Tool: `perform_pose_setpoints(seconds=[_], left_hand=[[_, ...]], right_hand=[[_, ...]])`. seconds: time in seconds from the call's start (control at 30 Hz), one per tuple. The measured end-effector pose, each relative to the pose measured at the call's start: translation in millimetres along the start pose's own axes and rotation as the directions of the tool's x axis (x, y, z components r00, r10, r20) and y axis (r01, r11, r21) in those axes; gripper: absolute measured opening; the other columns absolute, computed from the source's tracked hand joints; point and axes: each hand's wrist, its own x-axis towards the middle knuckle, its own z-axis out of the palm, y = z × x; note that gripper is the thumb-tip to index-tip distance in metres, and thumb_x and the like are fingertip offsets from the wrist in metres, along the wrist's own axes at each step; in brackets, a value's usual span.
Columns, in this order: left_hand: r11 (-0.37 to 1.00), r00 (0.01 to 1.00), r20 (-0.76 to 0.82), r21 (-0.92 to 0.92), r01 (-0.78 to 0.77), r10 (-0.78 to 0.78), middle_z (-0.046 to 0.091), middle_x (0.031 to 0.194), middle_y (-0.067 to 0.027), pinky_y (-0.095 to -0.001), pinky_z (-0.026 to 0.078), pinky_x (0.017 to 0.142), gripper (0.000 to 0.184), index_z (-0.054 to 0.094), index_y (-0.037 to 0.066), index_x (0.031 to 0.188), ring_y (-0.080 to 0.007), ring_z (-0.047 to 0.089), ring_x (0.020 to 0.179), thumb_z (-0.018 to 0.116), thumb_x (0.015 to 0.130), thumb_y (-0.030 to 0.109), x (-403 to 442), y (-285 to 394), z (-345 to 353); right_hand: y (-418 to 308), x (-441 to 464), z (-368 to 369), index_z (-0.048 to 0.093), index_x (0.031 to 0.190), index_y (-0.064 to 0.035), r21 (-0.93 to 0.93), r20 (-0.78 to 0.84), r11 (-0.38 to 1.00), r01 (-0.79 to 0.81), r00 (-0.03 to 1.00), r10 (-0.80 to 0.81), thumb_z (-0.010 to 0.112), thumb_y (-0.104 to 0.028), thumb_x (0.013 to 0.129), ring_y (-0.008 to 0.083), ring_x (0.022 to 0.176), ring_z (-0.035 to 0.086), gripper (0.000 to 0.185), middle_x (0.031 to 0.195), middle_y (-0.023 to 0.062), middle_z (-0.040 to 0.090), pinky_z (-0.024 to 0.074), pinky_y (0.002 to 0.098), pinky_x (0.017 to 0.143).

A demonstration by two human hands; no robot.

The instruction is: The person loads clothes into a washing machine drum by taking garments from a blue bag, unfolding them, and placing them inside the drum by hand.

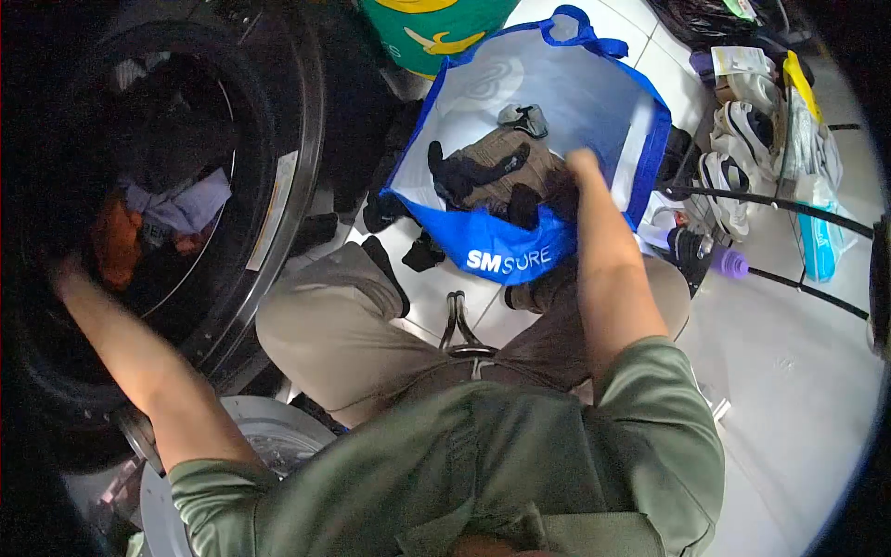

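An open blue bag (pixel 520 251) with white lettering stands on the floor before my knees, holding a brown cloth (pixel 506 169), black socks (pixel 464 176) and a small grey-and-black piece (pixel 524 120). My right hand (pixel 583 172) is inside the bag at its right side, beside the brown cloth; its fingers are blurred and hidden. At the far left, my left hand (pixel 67 271) reaches into the dark round opening of a washing machine (pixel 311 139), its fingers lost in shadow. Lavender cloth (pixel 190 202) and orange cloth (pixel 116 241) lie inside the drum.
Black socks (pixel 422 252) lie on the tiles left of the bag. A green container (pixel 436 32) stands behind it. To the right are shoes (pixel 724 190), a black rack (pixel 780 200), a purple bottle (pixel 730 262) and a blue-and-white package (pixel 817 232). A grey round lid (pixel 269 422) is at lower left.
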Motion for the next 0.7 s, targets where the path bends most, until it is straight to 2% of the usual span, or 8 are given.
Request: perform_pose_setpoints(seconds=[0.07,0.2,0.23,0.27,0.4,0.47,0.6,0.7], left_hand=[[0.998,0.995,-0.086,0.026,-0.053,0.055,0.052,0.108,-0.0228,-0.0340,0.046,0.075,0.053,0.035,-0.002,0.123,-0.0310,0.056,0.090,0.059,0.077,0.009,5.7,-5.0,-6.7],[0.984,0.973,-0.150,-0.007,-0.177,0.174,0.052,0.106,-0.0252,-0.0341,0.047,0.074,0.055,0.032,-0.002,0.124,-0.0339,0.057,0.088,0.058,0.078,0.008,-21.8,2.4,16.4],[0.975,0.966,-0.144,-0.026,-0.219,0.213,0.052,0.106,-0.0259,-0.0341,0.047,0.073,0.055,0.032,-0.002,0.125,-0.0346,0.057,0.088,0.058,0.078,0.008,-35.4,8.6,26.7],[0.962,0.957,-0.119,-0.039,-0.270,0.264,0.052,0.105,-0.0265,-0.0341,0.047,0.073,0.055,0.031,-0.002,0.125,-0.0353,0.057,0.087,0.057,0.078,0.008,-55.5,17.0,42.7],[0.807,0.814,0.060,0.103,-0.581,0.578,0.055,0.107,-0.0177,-0.0285,0.043,0.083,0.037,0.048,-0.002,0.111,-0.0235,0.056,0.094,0.060,0.078,0.010,-138.0,53.5,98.5],[0.792,0.775,0.172,-0.194,-0.578,0.608,0.056,0.108,-0.0123,-0.0267,0.043,0.083,0.027,0.054,-0.003,0.104,-0.0165,0.055,0.093,0.058,0.078,0.005,-182.6,59.1,123.1],[0.845,0.526,0.677,-0.299,-0.443,0.515,0.057,0.104,-0.0116,-0.0263,0.044,0.078,0.030,0.056,0.001,0.101,-0.0148,0.055,0.091,0.064,0.072,0.006,-271.8,78.4,142.4],[0.826,0.435,0.750,-0.259,-0.501,0.499,0.050,0.112,-0.0128,-0.0329,0.040,0.086,0.058,0.046,0.002,0.116,-0.0223,0.050,0.102,0.071,0.065,0.016,-326.0,96.4,142.5]], right_hand=[[14.0,0.6,28.6,0.059,0.098,0.0015,-0.003,0.163,0.998,-0.067,0.984,0.067,0.071,-0.034,0.059,0.0380,0.096,0.055,0.054,0.104,0.0237,0.056,0.0451,0.0364,0.081],[-8.4,-44.9,46.2,0.021,0.131,0.0041,0.129,0.087,0.941,-0.314,0.948,0.305,0.083,-0.038,0.042,0.0311,0.124,0.029,0.116,0.135,0.0202,0.028,0.0273,0.0349,0.101],[8.6,-25.1,62.5,0.034,0.125,0.0055,0.213,0.013,0.975,-0.068,0.998,0.067,0.083,-0.036,0.043,0.0301,0.117,0.040,0.104,0.127,0.0222,0.039,0.0338,0.0366,0.096],[-25.6,-48.3,15.8,0.049,0.113,0.0049,0.083,0.224,0.978,-0.189,0.960,0.167,0.077,-0.038,0.052,0.0318,0.109,0.048,0.079,0.117,0.0225,0.049,0.0394,0.0381,0.090],[-54.6,-43.3,-21.1,0.060,0.097,0.0022,-0.178,0.228,0.976,0.125,0.970,-0.082,0.064,-0.036,0.063,0.0354,0.099,0.054,0.051,0.105,0.0225,0.055,0.0443,0.0384,0.082],[-106.8,-92.9,-82.9,0.064,0.083,0.0025,-0.180,0.251,0.947,0.266,0.943,-0.217,0.060,-0.032,0.063,0.0322,0.084,0.061,0.040,0.090,0.0222,0.060,0.0492,0.0387,0.068],[-156.1,-150.5,-179.1,0.057,0.065,-0.0010,0.341,0.188,0.869,0.358,0.880,-0.436,0.066,-0.024,0.066,0.0181,0.037,0.046,0.025,0.050,0.0084,0.052,0.0370,0.0316,0.034],[-175.1,-222.2,-244.4,0.052,0.061,-0.0084,0.865,0.078,0.475,0.162,0.892,-0.445,0.063,-0.020,0.073,0.0088,0.036,0.037,0.020,0.046,0.0002,0.044,0.0272,0.0246,0.035]])
